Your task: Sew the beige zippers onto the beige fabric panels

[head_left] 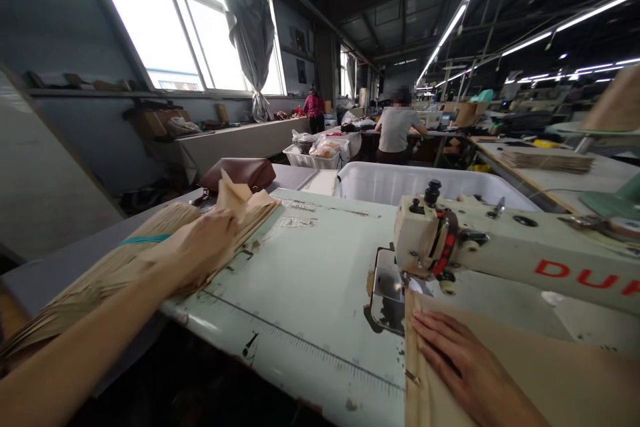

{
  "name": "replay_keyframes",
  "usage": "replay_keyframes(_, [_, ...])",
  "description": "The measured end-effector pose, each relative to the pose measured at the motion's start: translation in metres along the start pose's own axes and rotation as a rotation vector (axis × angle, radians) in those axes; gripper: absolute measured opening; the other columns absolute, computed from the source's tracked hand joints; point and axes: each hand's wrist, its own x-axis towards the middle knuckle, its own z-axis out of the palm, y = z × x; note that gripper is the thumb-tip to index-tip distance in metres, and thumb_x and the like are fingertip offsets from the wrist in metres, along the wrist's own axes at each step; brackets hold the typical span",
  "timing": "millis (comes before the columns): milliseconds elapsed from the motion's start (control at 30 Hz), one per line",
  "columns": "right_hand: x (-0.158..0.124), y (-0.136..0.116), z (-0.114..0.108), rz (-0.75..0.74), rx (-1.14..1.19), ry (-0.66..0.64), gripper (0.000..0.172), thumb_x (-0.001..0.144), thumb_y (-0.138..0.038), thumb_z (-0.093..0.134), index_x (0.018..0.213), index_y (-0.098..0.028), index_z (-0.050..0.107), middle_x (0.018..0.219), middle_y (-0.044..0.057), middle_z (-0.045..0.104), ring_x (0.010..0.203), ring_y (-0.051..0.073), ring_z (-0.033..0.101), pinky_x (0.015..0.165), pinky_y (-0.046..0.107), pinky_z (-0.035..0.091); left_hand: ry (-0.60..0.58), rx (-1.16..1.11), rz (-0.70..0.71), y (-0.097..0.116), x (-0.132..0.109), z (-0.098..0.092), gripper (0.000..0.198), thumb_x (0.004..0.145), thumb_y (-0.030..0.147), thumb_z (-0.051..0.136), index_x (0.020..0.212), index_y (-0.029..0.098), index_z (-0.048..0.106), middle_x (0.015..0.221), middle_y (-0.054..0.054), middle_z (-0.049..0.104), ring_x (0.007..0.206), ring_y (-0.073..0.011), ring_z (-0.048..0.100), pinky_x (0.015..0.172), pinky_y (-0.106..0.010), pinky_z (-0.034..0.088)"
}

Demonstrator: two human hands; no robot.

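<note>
At the left, my left hand (pixel 217 233) is closed on a beige fabric piece (pixel 234 193), whose corner stands up above the stacked beige pieces (pixel 257 210). The hand is slightly blurred. A thick bundle of beige fabric (pixel 95 280) tied with a teal band (pixel 145 239) lies under and beside my left forearm. On the right, my right hand (pixel 457 357) lies flat with its fingers stretched out on a beige fabric panel (pixel 540 353). The panel's folded edge (pixel 415 373) runs up to the needle area of the sewing machine (pixel 425 233).
The pale green machine table (pixel 330 273) carries a printed ruler along its front edge. A brown leather bag (pixel 245 173) sits behind the fabric stack. Behind the machine stands a white plastic bin (pixel 425 183). Two people (pixel 397 128) work farther back, and a thread cone (pixel 615 103) stands right.
</note>
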Motion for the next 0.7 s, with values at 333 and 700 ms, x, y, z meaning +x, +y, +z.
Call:
replay_keyframes(333, [0.008, -0.018, -0.020, 0.105, 0.122, -0.073, 0.034, 0.096, -0.027, 0.054, 0.128, -0.019, 0.065, 0.130, 0.008, 0.064, 0.122, 0.025, 0.059, 0.105, 0.044, 0.051, -0.731, -0.733, 0.361, 0.197, -0.113, 0.102, 0.049, 0.105, 0.049, 0.024, 0.098, 0.014, 0.057, 0.078, -0.005, 0.075, 0.057, -0.0158, 0.071, 0.049, -0.022, 0.053])
replay_keyframes(700, [0.010, -0.033, -0.039, 0.232, 0.217, -0.197, 0.044, 0.093, -0.023, 0.056, 0.136, -0.017, 0.054, 0.143, 0.008, 0.053, 0.135, 0.025, 0.045, 0.120, 0.045, 0.030, -0.432, -0.642, 0.531, 0.222, -0.069, 0.148, 0.053, 0.102, 0.042, 0.037, 0.148, 0.016, 0.042, 0.156, -0.015, 0.036, 0.147, -0.0314, 0.026, 0.120, -0.059, 0.009])
